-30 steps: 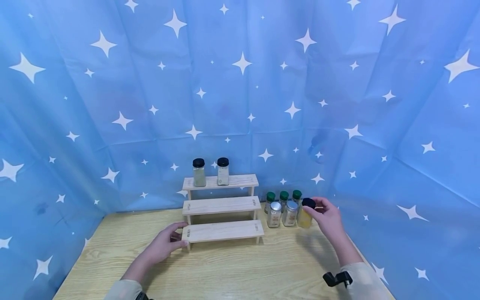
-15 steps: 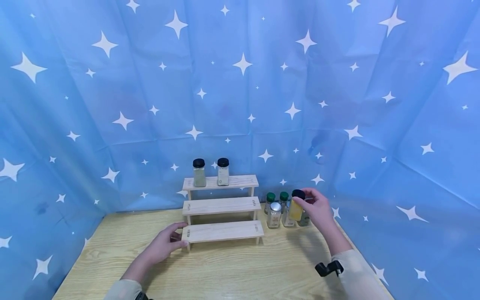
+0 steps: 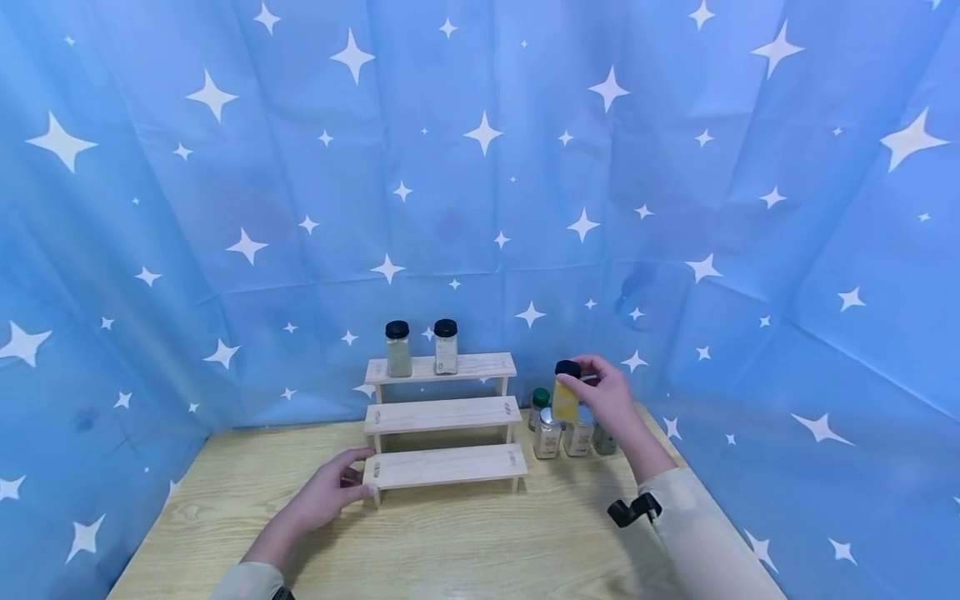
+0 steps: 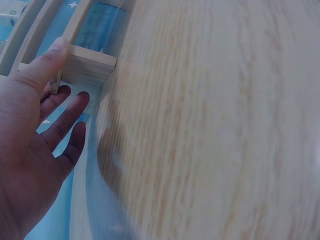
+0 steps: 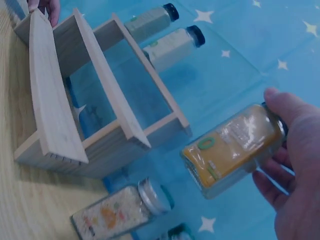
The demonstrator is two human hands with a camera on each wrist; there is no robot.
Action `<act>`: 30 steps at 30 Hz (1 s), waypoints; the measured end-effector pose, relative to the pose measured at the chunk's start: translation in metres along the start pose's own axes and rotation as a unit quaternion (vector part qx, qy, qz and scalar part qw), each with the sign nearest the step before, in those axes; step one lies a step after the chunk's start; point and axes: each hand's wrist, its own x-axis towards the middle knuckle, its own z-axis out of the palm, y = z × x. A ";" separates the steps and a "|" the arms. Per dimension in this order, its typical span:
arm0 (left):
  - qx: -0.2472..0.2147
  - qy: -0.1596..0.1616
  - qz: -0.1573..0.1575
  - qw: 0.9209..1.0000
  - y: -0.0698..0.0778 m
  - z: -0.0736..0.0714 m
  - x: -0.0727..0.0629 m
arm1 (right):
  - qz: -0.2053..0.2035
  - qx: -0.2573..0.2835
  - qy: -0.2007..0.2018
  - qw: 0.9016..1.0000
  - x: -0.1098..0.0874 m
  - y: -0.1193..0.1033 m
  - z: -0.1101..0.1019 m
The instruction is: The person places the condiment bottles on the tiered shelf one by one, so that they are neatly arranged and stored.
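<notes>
Right of the rack (image 3: 442,415), yellow jar (image 3: 565,403) is up in the air, & it's the R hand (image 3: 606,396) that has it: thumb & fingers closed on the black cap (image 3: 567,367), body of the jar hanging free below. Over at the rack's left end, L hand (image 3: 326,492) has its thumb on the end of the bottom shelf (image 3: 450,467), index behind, other fingers spread loose; a light pinch, prob. to steady the rack.

Score so far? Early-ish, I'd say. Two look done, both on the rack's top shelf (image 3: 487,364): pale green jar (image 3: 398,357) toward its left end, white jar (image 3: 446,354) approx. mid-shelf, upright, a gap between. Yellow jar I'd call half done: off the table (image 3: 420,550), not yet on the rack.

Left to do, by the look of it: the bunch on the table just right of the rack. Front L silver-cap jar (image 3: 547,439) is nearest, then front R silver-cap jar (image 3: 578,437), dark jar (image 3: 604,442) farthest right, green-cap jar (image 3: 540,398) behind. So min. 4; poss. more behind R hand, can't tell.
</notes>
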 end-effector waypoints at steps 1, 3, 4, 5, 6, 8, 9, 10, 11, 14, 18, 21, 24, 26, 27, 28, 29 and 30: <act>0.000 0.000 0.000 1.000 0.000 0.000 0.000 | -0.003 -0.004 -0.002 1.000 0.002 -0.002 0.003; -0.001 0.000 -0.001 1.000 -0.001 0.000 -0.001 | -0.008 -0.009 -0.007 1.000 0.007 -0.007 0.008; -0.001 0.000 -0.001 1.000 -0.001 0.000 -0.002 | -0.012 -0.010 -0.009 1.000 0.010 -0.009 0.011; -0.001 -0.002 -0.001 1.000 -0.002 0.000 -0.002 | -0.015 -0.010 -0.010 1.000 0.012 -0.010 0.013; -0.002 -0.003 0.000 1.000 -0.002 0.000 -0.002 | -0.018 -0.009 -0.012 1.000 0.015 -0.012 0.016; -0.004 -0.006 -0.001 1.000 -0.003 0.000 -0.002 | -0.024 -0.010 -0.015 1.000 0.021 -0.015 0.021; -0.004 -0.006 0.000 1.000 -0.003 0.000 -0.002 | -0.025 -0.009 -0.018 0.999 0.024 -0.016 0.023; -0.005 -0.007 0.000 1.000 -0.004 0.000 -0.001 | -0.027 -0.010 -0.019 0.999 0.027 -0.017 0.025; -0.006 -0.007 0.001 1.000 -0.004 0.000 -0.001 | -0.028 -0.008 -0.020 0.999 0.030 -0.018 0.027; -0.006 -0.005 0.001 1.000 -0.004 0.001 0.000 | -0.038 -0.005 -0.025 0.999 0.040 -0.023 0.034; -0.007 -0.007 0.000 1.000 -0.003 0.002 0.000 | -0.054 0.004 -0.036 0.998 0.049 -0.033 0.043; -0.004 -0.007 -0.002 1.000 -0.002 0.002 0.000 | -0.064 0.007 -0.046 0.997 0.055 -0.040 0.049; -0.001 -0.006 -0.002 1.000 0.000 0.000 0.000 | -0.070 0.011 -0.053 0.996 0.063 -0.045 0.056; 0.002 -0.005 -0.001 1.000 0.000 -0.001 0.001 | -0.074 0.013 -0.057 0.996 0.067 -0.048 0.060; 0.002 -0.006 -0.001 1.000 0.000 -0.001 0.002 | -0.076 0.015 -0.058 0.995 0.069 -0.049 0.062; 0.003 -0.006 -0.001 1.000 0.001 -0.001 0.002 | -0.079 0.016 -0.061 0.995 0.071 -0.050 0.064; 0.004 -0.007 -0.001 1.000 0.001 -0.002 0.002 | -0.081 0.016 -0.063 0.995 0.073 -0.050 0.066; 0.005 -0.007 -0.001 1.000 0.001 -0.002 0.002 | -0.082 0.017 -0.067 0.994 0.074 -0.051 0.068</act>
